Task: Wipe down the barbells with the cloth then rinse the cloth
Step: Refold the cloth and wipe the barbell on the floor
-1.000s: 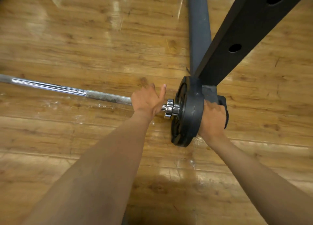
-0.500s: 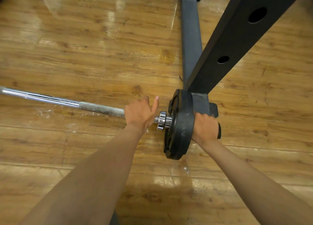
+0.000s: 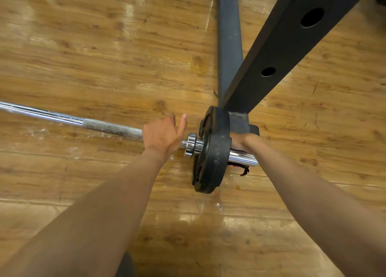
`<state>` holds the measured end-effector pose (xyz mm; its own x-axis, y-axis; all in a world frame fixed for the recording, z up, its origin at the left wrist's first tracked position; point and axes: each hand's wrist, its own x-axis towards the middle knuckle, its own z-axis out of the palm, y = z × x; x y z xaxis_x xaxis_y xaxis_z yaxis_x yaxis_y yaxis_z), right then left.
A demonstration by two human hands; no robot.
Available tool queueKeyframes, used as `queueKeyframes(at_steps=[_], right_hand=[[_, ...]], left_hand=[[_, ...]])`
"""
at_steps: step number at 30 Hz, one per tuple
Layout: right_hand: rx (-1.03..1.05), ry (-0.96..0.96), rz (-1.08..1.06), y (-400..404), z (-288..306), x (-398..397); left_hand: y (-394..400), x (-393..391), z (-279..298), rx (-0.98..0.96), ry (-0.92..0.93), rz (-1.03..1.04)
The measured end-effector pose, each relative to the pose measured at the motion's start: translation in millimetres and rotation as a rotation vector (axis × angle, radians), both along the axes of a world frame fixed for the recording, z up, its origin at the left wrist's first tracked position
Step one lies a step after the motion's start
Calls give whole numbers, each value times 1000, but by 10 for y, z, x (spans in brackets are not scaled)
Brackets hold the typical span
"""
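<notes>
A chrome barbell point(image 3: 112, 128) lies across the wooden floor, with a black weight plate point(image 3: 215, 151) on its right end. My left hand point(image 3: 163, 135) grips the shaft just left of the collar point(image 3: 193, 145), thumb raised. The bare chrome sleeve point(image 3: 242, 158) sticks out to the right of the plate. My right hand point(image 3: 240, 142) reaches behind the sleeve and is mostly hidden by the plate. A scrap of dark cloth point(image 3: 243, 169) with a red edge hangs below the sleeve, held in that hand.
A black rack upright point(image 3: 292, 47) with round holes leans over the plate from the upper right. Its dark base beam point(image 3: 228, 42) runs away along the floor. The glossy wooden floor point(image 3: 104, 47) spreads out to the left.
My right hand has slipped from over the sleeve to behind and under it, so the chrome sleeve now shows. My left hand keeps its grip on the shaft.
</notes>
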<state>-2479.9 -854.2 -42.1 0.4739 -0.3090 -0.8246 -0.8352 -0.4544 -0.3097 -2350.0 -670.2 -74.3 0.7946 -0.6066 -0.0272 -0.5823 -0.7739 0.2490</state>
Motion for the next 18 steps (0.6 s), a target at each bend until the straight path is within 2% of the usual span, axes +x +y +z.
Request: queueKeyframes(at_steps=[1,3,5,8,11,13,15,18], right_hand=[[-83,-54,66,56,-7,-65],[-480,-178,123,241,-54,-258],[-839,-345,73,443,-109,-440],[-1066,-525,65,611,-249,-591],[-1044,-717,13,718,-324,-784],[-1020,-776,43,746,-294,-872],[-1002,-681,116,658,-177,-826],[-826,-351,223,312,1,-502]], left_hand=[[4,7,-5,-1,3,-4],[13,12,-15,5,1,-9],[14,7,-4,13,-2,-16],[21,3,4,21,-7,-12],[23,-2,4,4,-10,3],[8,-4,-4,-8,-16,15],[-9,3,-33,-4,-30,13],[-42,23,-62,-4,-27,16]])
